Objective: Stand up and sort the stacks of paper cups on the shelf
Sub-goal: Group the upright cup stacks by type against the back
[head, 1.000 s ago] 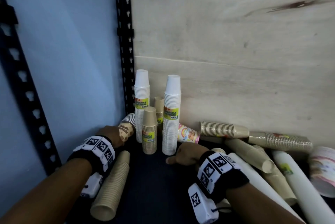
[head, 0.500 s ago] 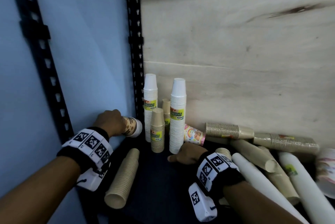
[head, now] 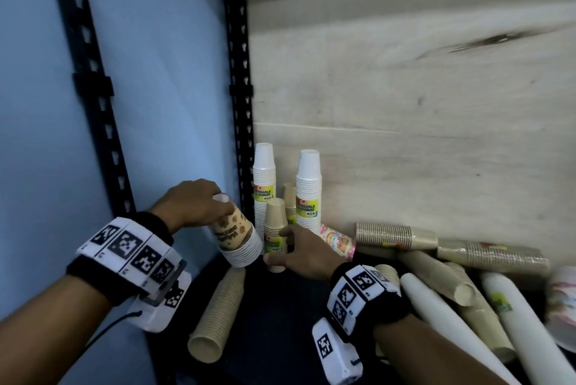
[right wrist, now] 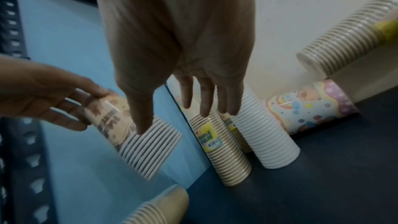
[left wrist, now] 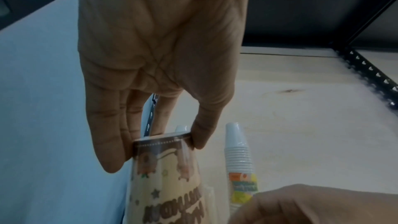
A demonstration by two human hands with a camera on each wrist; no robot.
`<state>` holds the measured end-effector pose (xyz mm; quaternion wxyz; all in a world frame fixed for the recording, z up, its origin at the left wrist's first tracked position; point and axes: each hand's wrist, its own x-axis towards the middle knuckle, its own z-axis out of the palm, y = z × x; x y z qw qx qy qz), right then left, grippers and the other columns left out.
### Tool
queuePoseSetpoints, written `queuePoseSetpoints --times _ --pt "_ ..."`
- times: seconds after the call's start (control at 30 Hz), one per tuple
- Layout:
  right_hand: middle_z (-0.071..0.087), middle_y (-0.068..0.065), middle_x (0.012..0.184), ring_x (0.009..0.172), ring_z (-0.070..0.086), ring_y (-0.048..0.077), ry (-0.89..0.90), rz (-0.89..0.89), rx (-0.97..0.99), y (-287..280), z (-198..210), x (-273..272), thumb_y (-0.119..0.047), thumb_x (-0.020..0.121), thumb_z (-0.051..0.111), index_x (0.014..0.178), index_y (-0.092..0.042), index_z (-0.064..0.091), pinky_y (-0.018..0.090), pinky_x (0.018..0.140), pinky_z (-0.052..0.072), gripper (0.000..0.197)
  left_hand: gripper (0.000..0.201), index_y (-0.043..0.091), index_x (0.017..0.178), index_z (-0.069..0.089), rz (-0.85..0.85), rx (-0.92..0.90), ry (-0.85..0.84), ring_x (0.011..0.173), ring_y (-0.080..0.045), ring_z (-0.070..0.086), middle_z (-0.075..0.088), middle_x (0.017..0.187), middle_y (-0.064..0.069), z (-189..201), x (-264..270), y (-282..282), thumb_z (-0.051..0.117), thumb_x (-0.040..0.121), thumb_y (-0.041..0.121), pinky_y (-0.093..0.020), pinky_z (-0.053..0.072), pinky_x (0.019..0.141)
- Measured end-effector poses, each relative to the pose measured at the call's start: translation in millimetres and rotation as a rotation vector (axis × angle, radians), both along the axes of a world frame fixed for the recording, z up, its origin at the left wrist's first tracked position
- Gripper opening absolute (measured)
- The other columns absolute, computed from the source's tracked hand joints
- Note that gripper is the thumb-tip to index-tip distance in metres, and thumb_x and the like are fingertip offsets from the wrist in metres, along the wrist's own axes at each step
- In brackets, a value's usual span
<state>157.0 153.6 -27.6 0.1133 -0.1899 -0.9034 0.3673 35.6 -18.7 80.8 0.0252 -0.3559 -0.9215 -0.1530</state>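
Observation:
My left hand pinches the top of a beige patterned cup stack and holds it tilted, rims down, above the dark shelf floor. In the left wrist view the left hand has thumb and fingers round the stack's upper end. My right hand reaches with straight, spread fingers at a short upright kraft stack; whether it touches is unclear. From the right wrist the right hand shows nothing between its fingers, with the kraft stack beyond. Two white stacks stand in the corner.
A kraft stack lies at the front left. A colourful stack, kraft stacks and long white stacks lie piled on the right. A black post, blue side wall and wooden back panel close the corner.
My left hand lifted the patterned stack out of the corner, swung it rightward and tipped it nearly upright. My right hand left the shelf floor and reached forward with spread fingers to the short kraft stack.

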Motion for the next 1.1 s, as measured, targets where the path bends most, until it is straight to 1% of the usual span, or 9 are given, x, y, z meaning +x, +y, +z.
queuePoseSetpoints --times 0.13,0.27,0.33,0.47,0.6,0.77,0.87,1.0,1.1 --pt "0.049 0.0 0.14 0.125 0.048 0.015 0.147 0.058 0.069 -12.1 4.4 -2.8 -0.041 0.075 0.08 0.144 -0.016 0.036 0.025 0.099 0.038 0.086 0.03 0.023 0.104 0.069 -0.045 0.105 -0.154 0.078 -0.017 0.065 0.069 0.099 0.001 4.8 12.5 4.2 0.064 0.084 0.043 -0.033 0.057 0.075" --pt "0.059 -0.002 0.124 0.11 0.057 0.015 0.257 0.08 0.089 -18.5 -0.3 -9.8 -0.045 0.067 0.083 0.132 -0.02 0.047 0.04 0.097 0.048 0.078 0.028 0.022 0.104 0.069 -0.107 0.149 -0.273 0.085 -0.017 0.066 0.068 0.098 -0.001 -1.6 20.1 15.5 0.068 0.082 0.04 -0.033 0.06 0.075" --pt "0.061 -0.001 0.119 0.107 0.058 0.017 0.226 0.064 0.139 -17.4 -1.1 -8.2 -0.048 0.068 0.082 0.127 -0.018 0.05 0.04 0.096 0.047 0.072 0.029 0.022 0.104 0.068 -0.131 0.155 -0.301 0.085 -0.017 0.066 0.068 0.097 -0.001 -7.3 21.0 19.1 0.069 0.083 0.042 -0.034 0.061 0.076" --pt "0.062 -0.002 0.118 0.108 0.057 0.019 0.103 0.006 0.194 -2.7 -7.9 -0.4 -0.056 0.066 0.078 0.124 -0.02 0.052 0.039 0.1 0.041 0.073 0.049 0.021 0.1 0.066 -0.133 0.157 -0.343 0.085 -0.019 0.068 0.067 0.098 -0.003 -22.5 15.4 19.0 0.058 0.081 0.066 -0.034 0.061 0.074" --pt "0.068 -0.005 0.107 0.097 0.063 0.015 0.029 -0.052 0.136 22.9 -22.0 3.1 -0.06 0.052 0.076 0.111 -0.025 0.059 0.037 0.09 0.051 0.07 0.06 0.013 0.089 0.062 -0.031 -0.062 -0.228 0.072 -0.019 0.065 0.068 0.085 -0.007 -50.1 -5.4 13.8 0.051 0.082 0.071 -0.031 0.056 0.073" --pt "0.067 -0.01 0.108 0.1 0.063 0.01 -0.039 -0.067 0.075 42.0 -38.7 2.8 -0.066 0.047 0.075 0.114 -0.028 0.057 0.036 0.092 0.053 0.079 0.062 0.012 0.097 0.064 0.049 -0.277 -0.25 0.086 -0.019 0.065 0.066 0.099 -0.006 -91.7 -33.2 13.2 0.055 0.08 0.071 -0.029 0.057 0.075" --pt "0.067 -0.011 0.111 0.102 0.063 0.01 -0.063 -0.047 0.067 46.4 -43.3 1.0 -0.067 0.046 0.075 0.117 -0.028 0.057 0.037 0.094 0.052 0.083 0.061 0.011 0.1 0.062 0.054 -0.324 -0.308 0.084 -0.018 0.064 0.065 0.099 -0.005 -106.5 -34.6 16.4 0.057 0.08 0.069 -0.021 0.05 0.057" --pt "0.067 -0.012 0.111 0.102 0.063 0.009 -0.067 -0.022 0.052 47.3 -48.0 -2.1 -0.066 0.046 0.075 0.117 -0.029 0.057 0.036 0.095 0.052 0.082 0.066 0.007 0.114 0.063 0.04 -0.362 -0.381 0.097 -0.021 0.066 0.067 0.111 -0.009 -112.8 -35.8 20.4 0.057 0.081 0.064 -0.021 0.05 0.064" --pt "0.067 -0.012 0.111 0.102 0.063 0.008 -0.069 -0.009 0.04 47.2 -50.6 -4.4 -0.066 0.046 0.074 0.117 -0.029 0.058 0.036 0.095 0.052 0.082 0.067 0.007 0.113 0.064 0.038 -0.355 -0.416 0.092 -0.02 0.067 0.069 0.106 -0.008 -114.3 -37.5 22.5 0.059 0.08 0.065 -0.02 0.051 0.06"
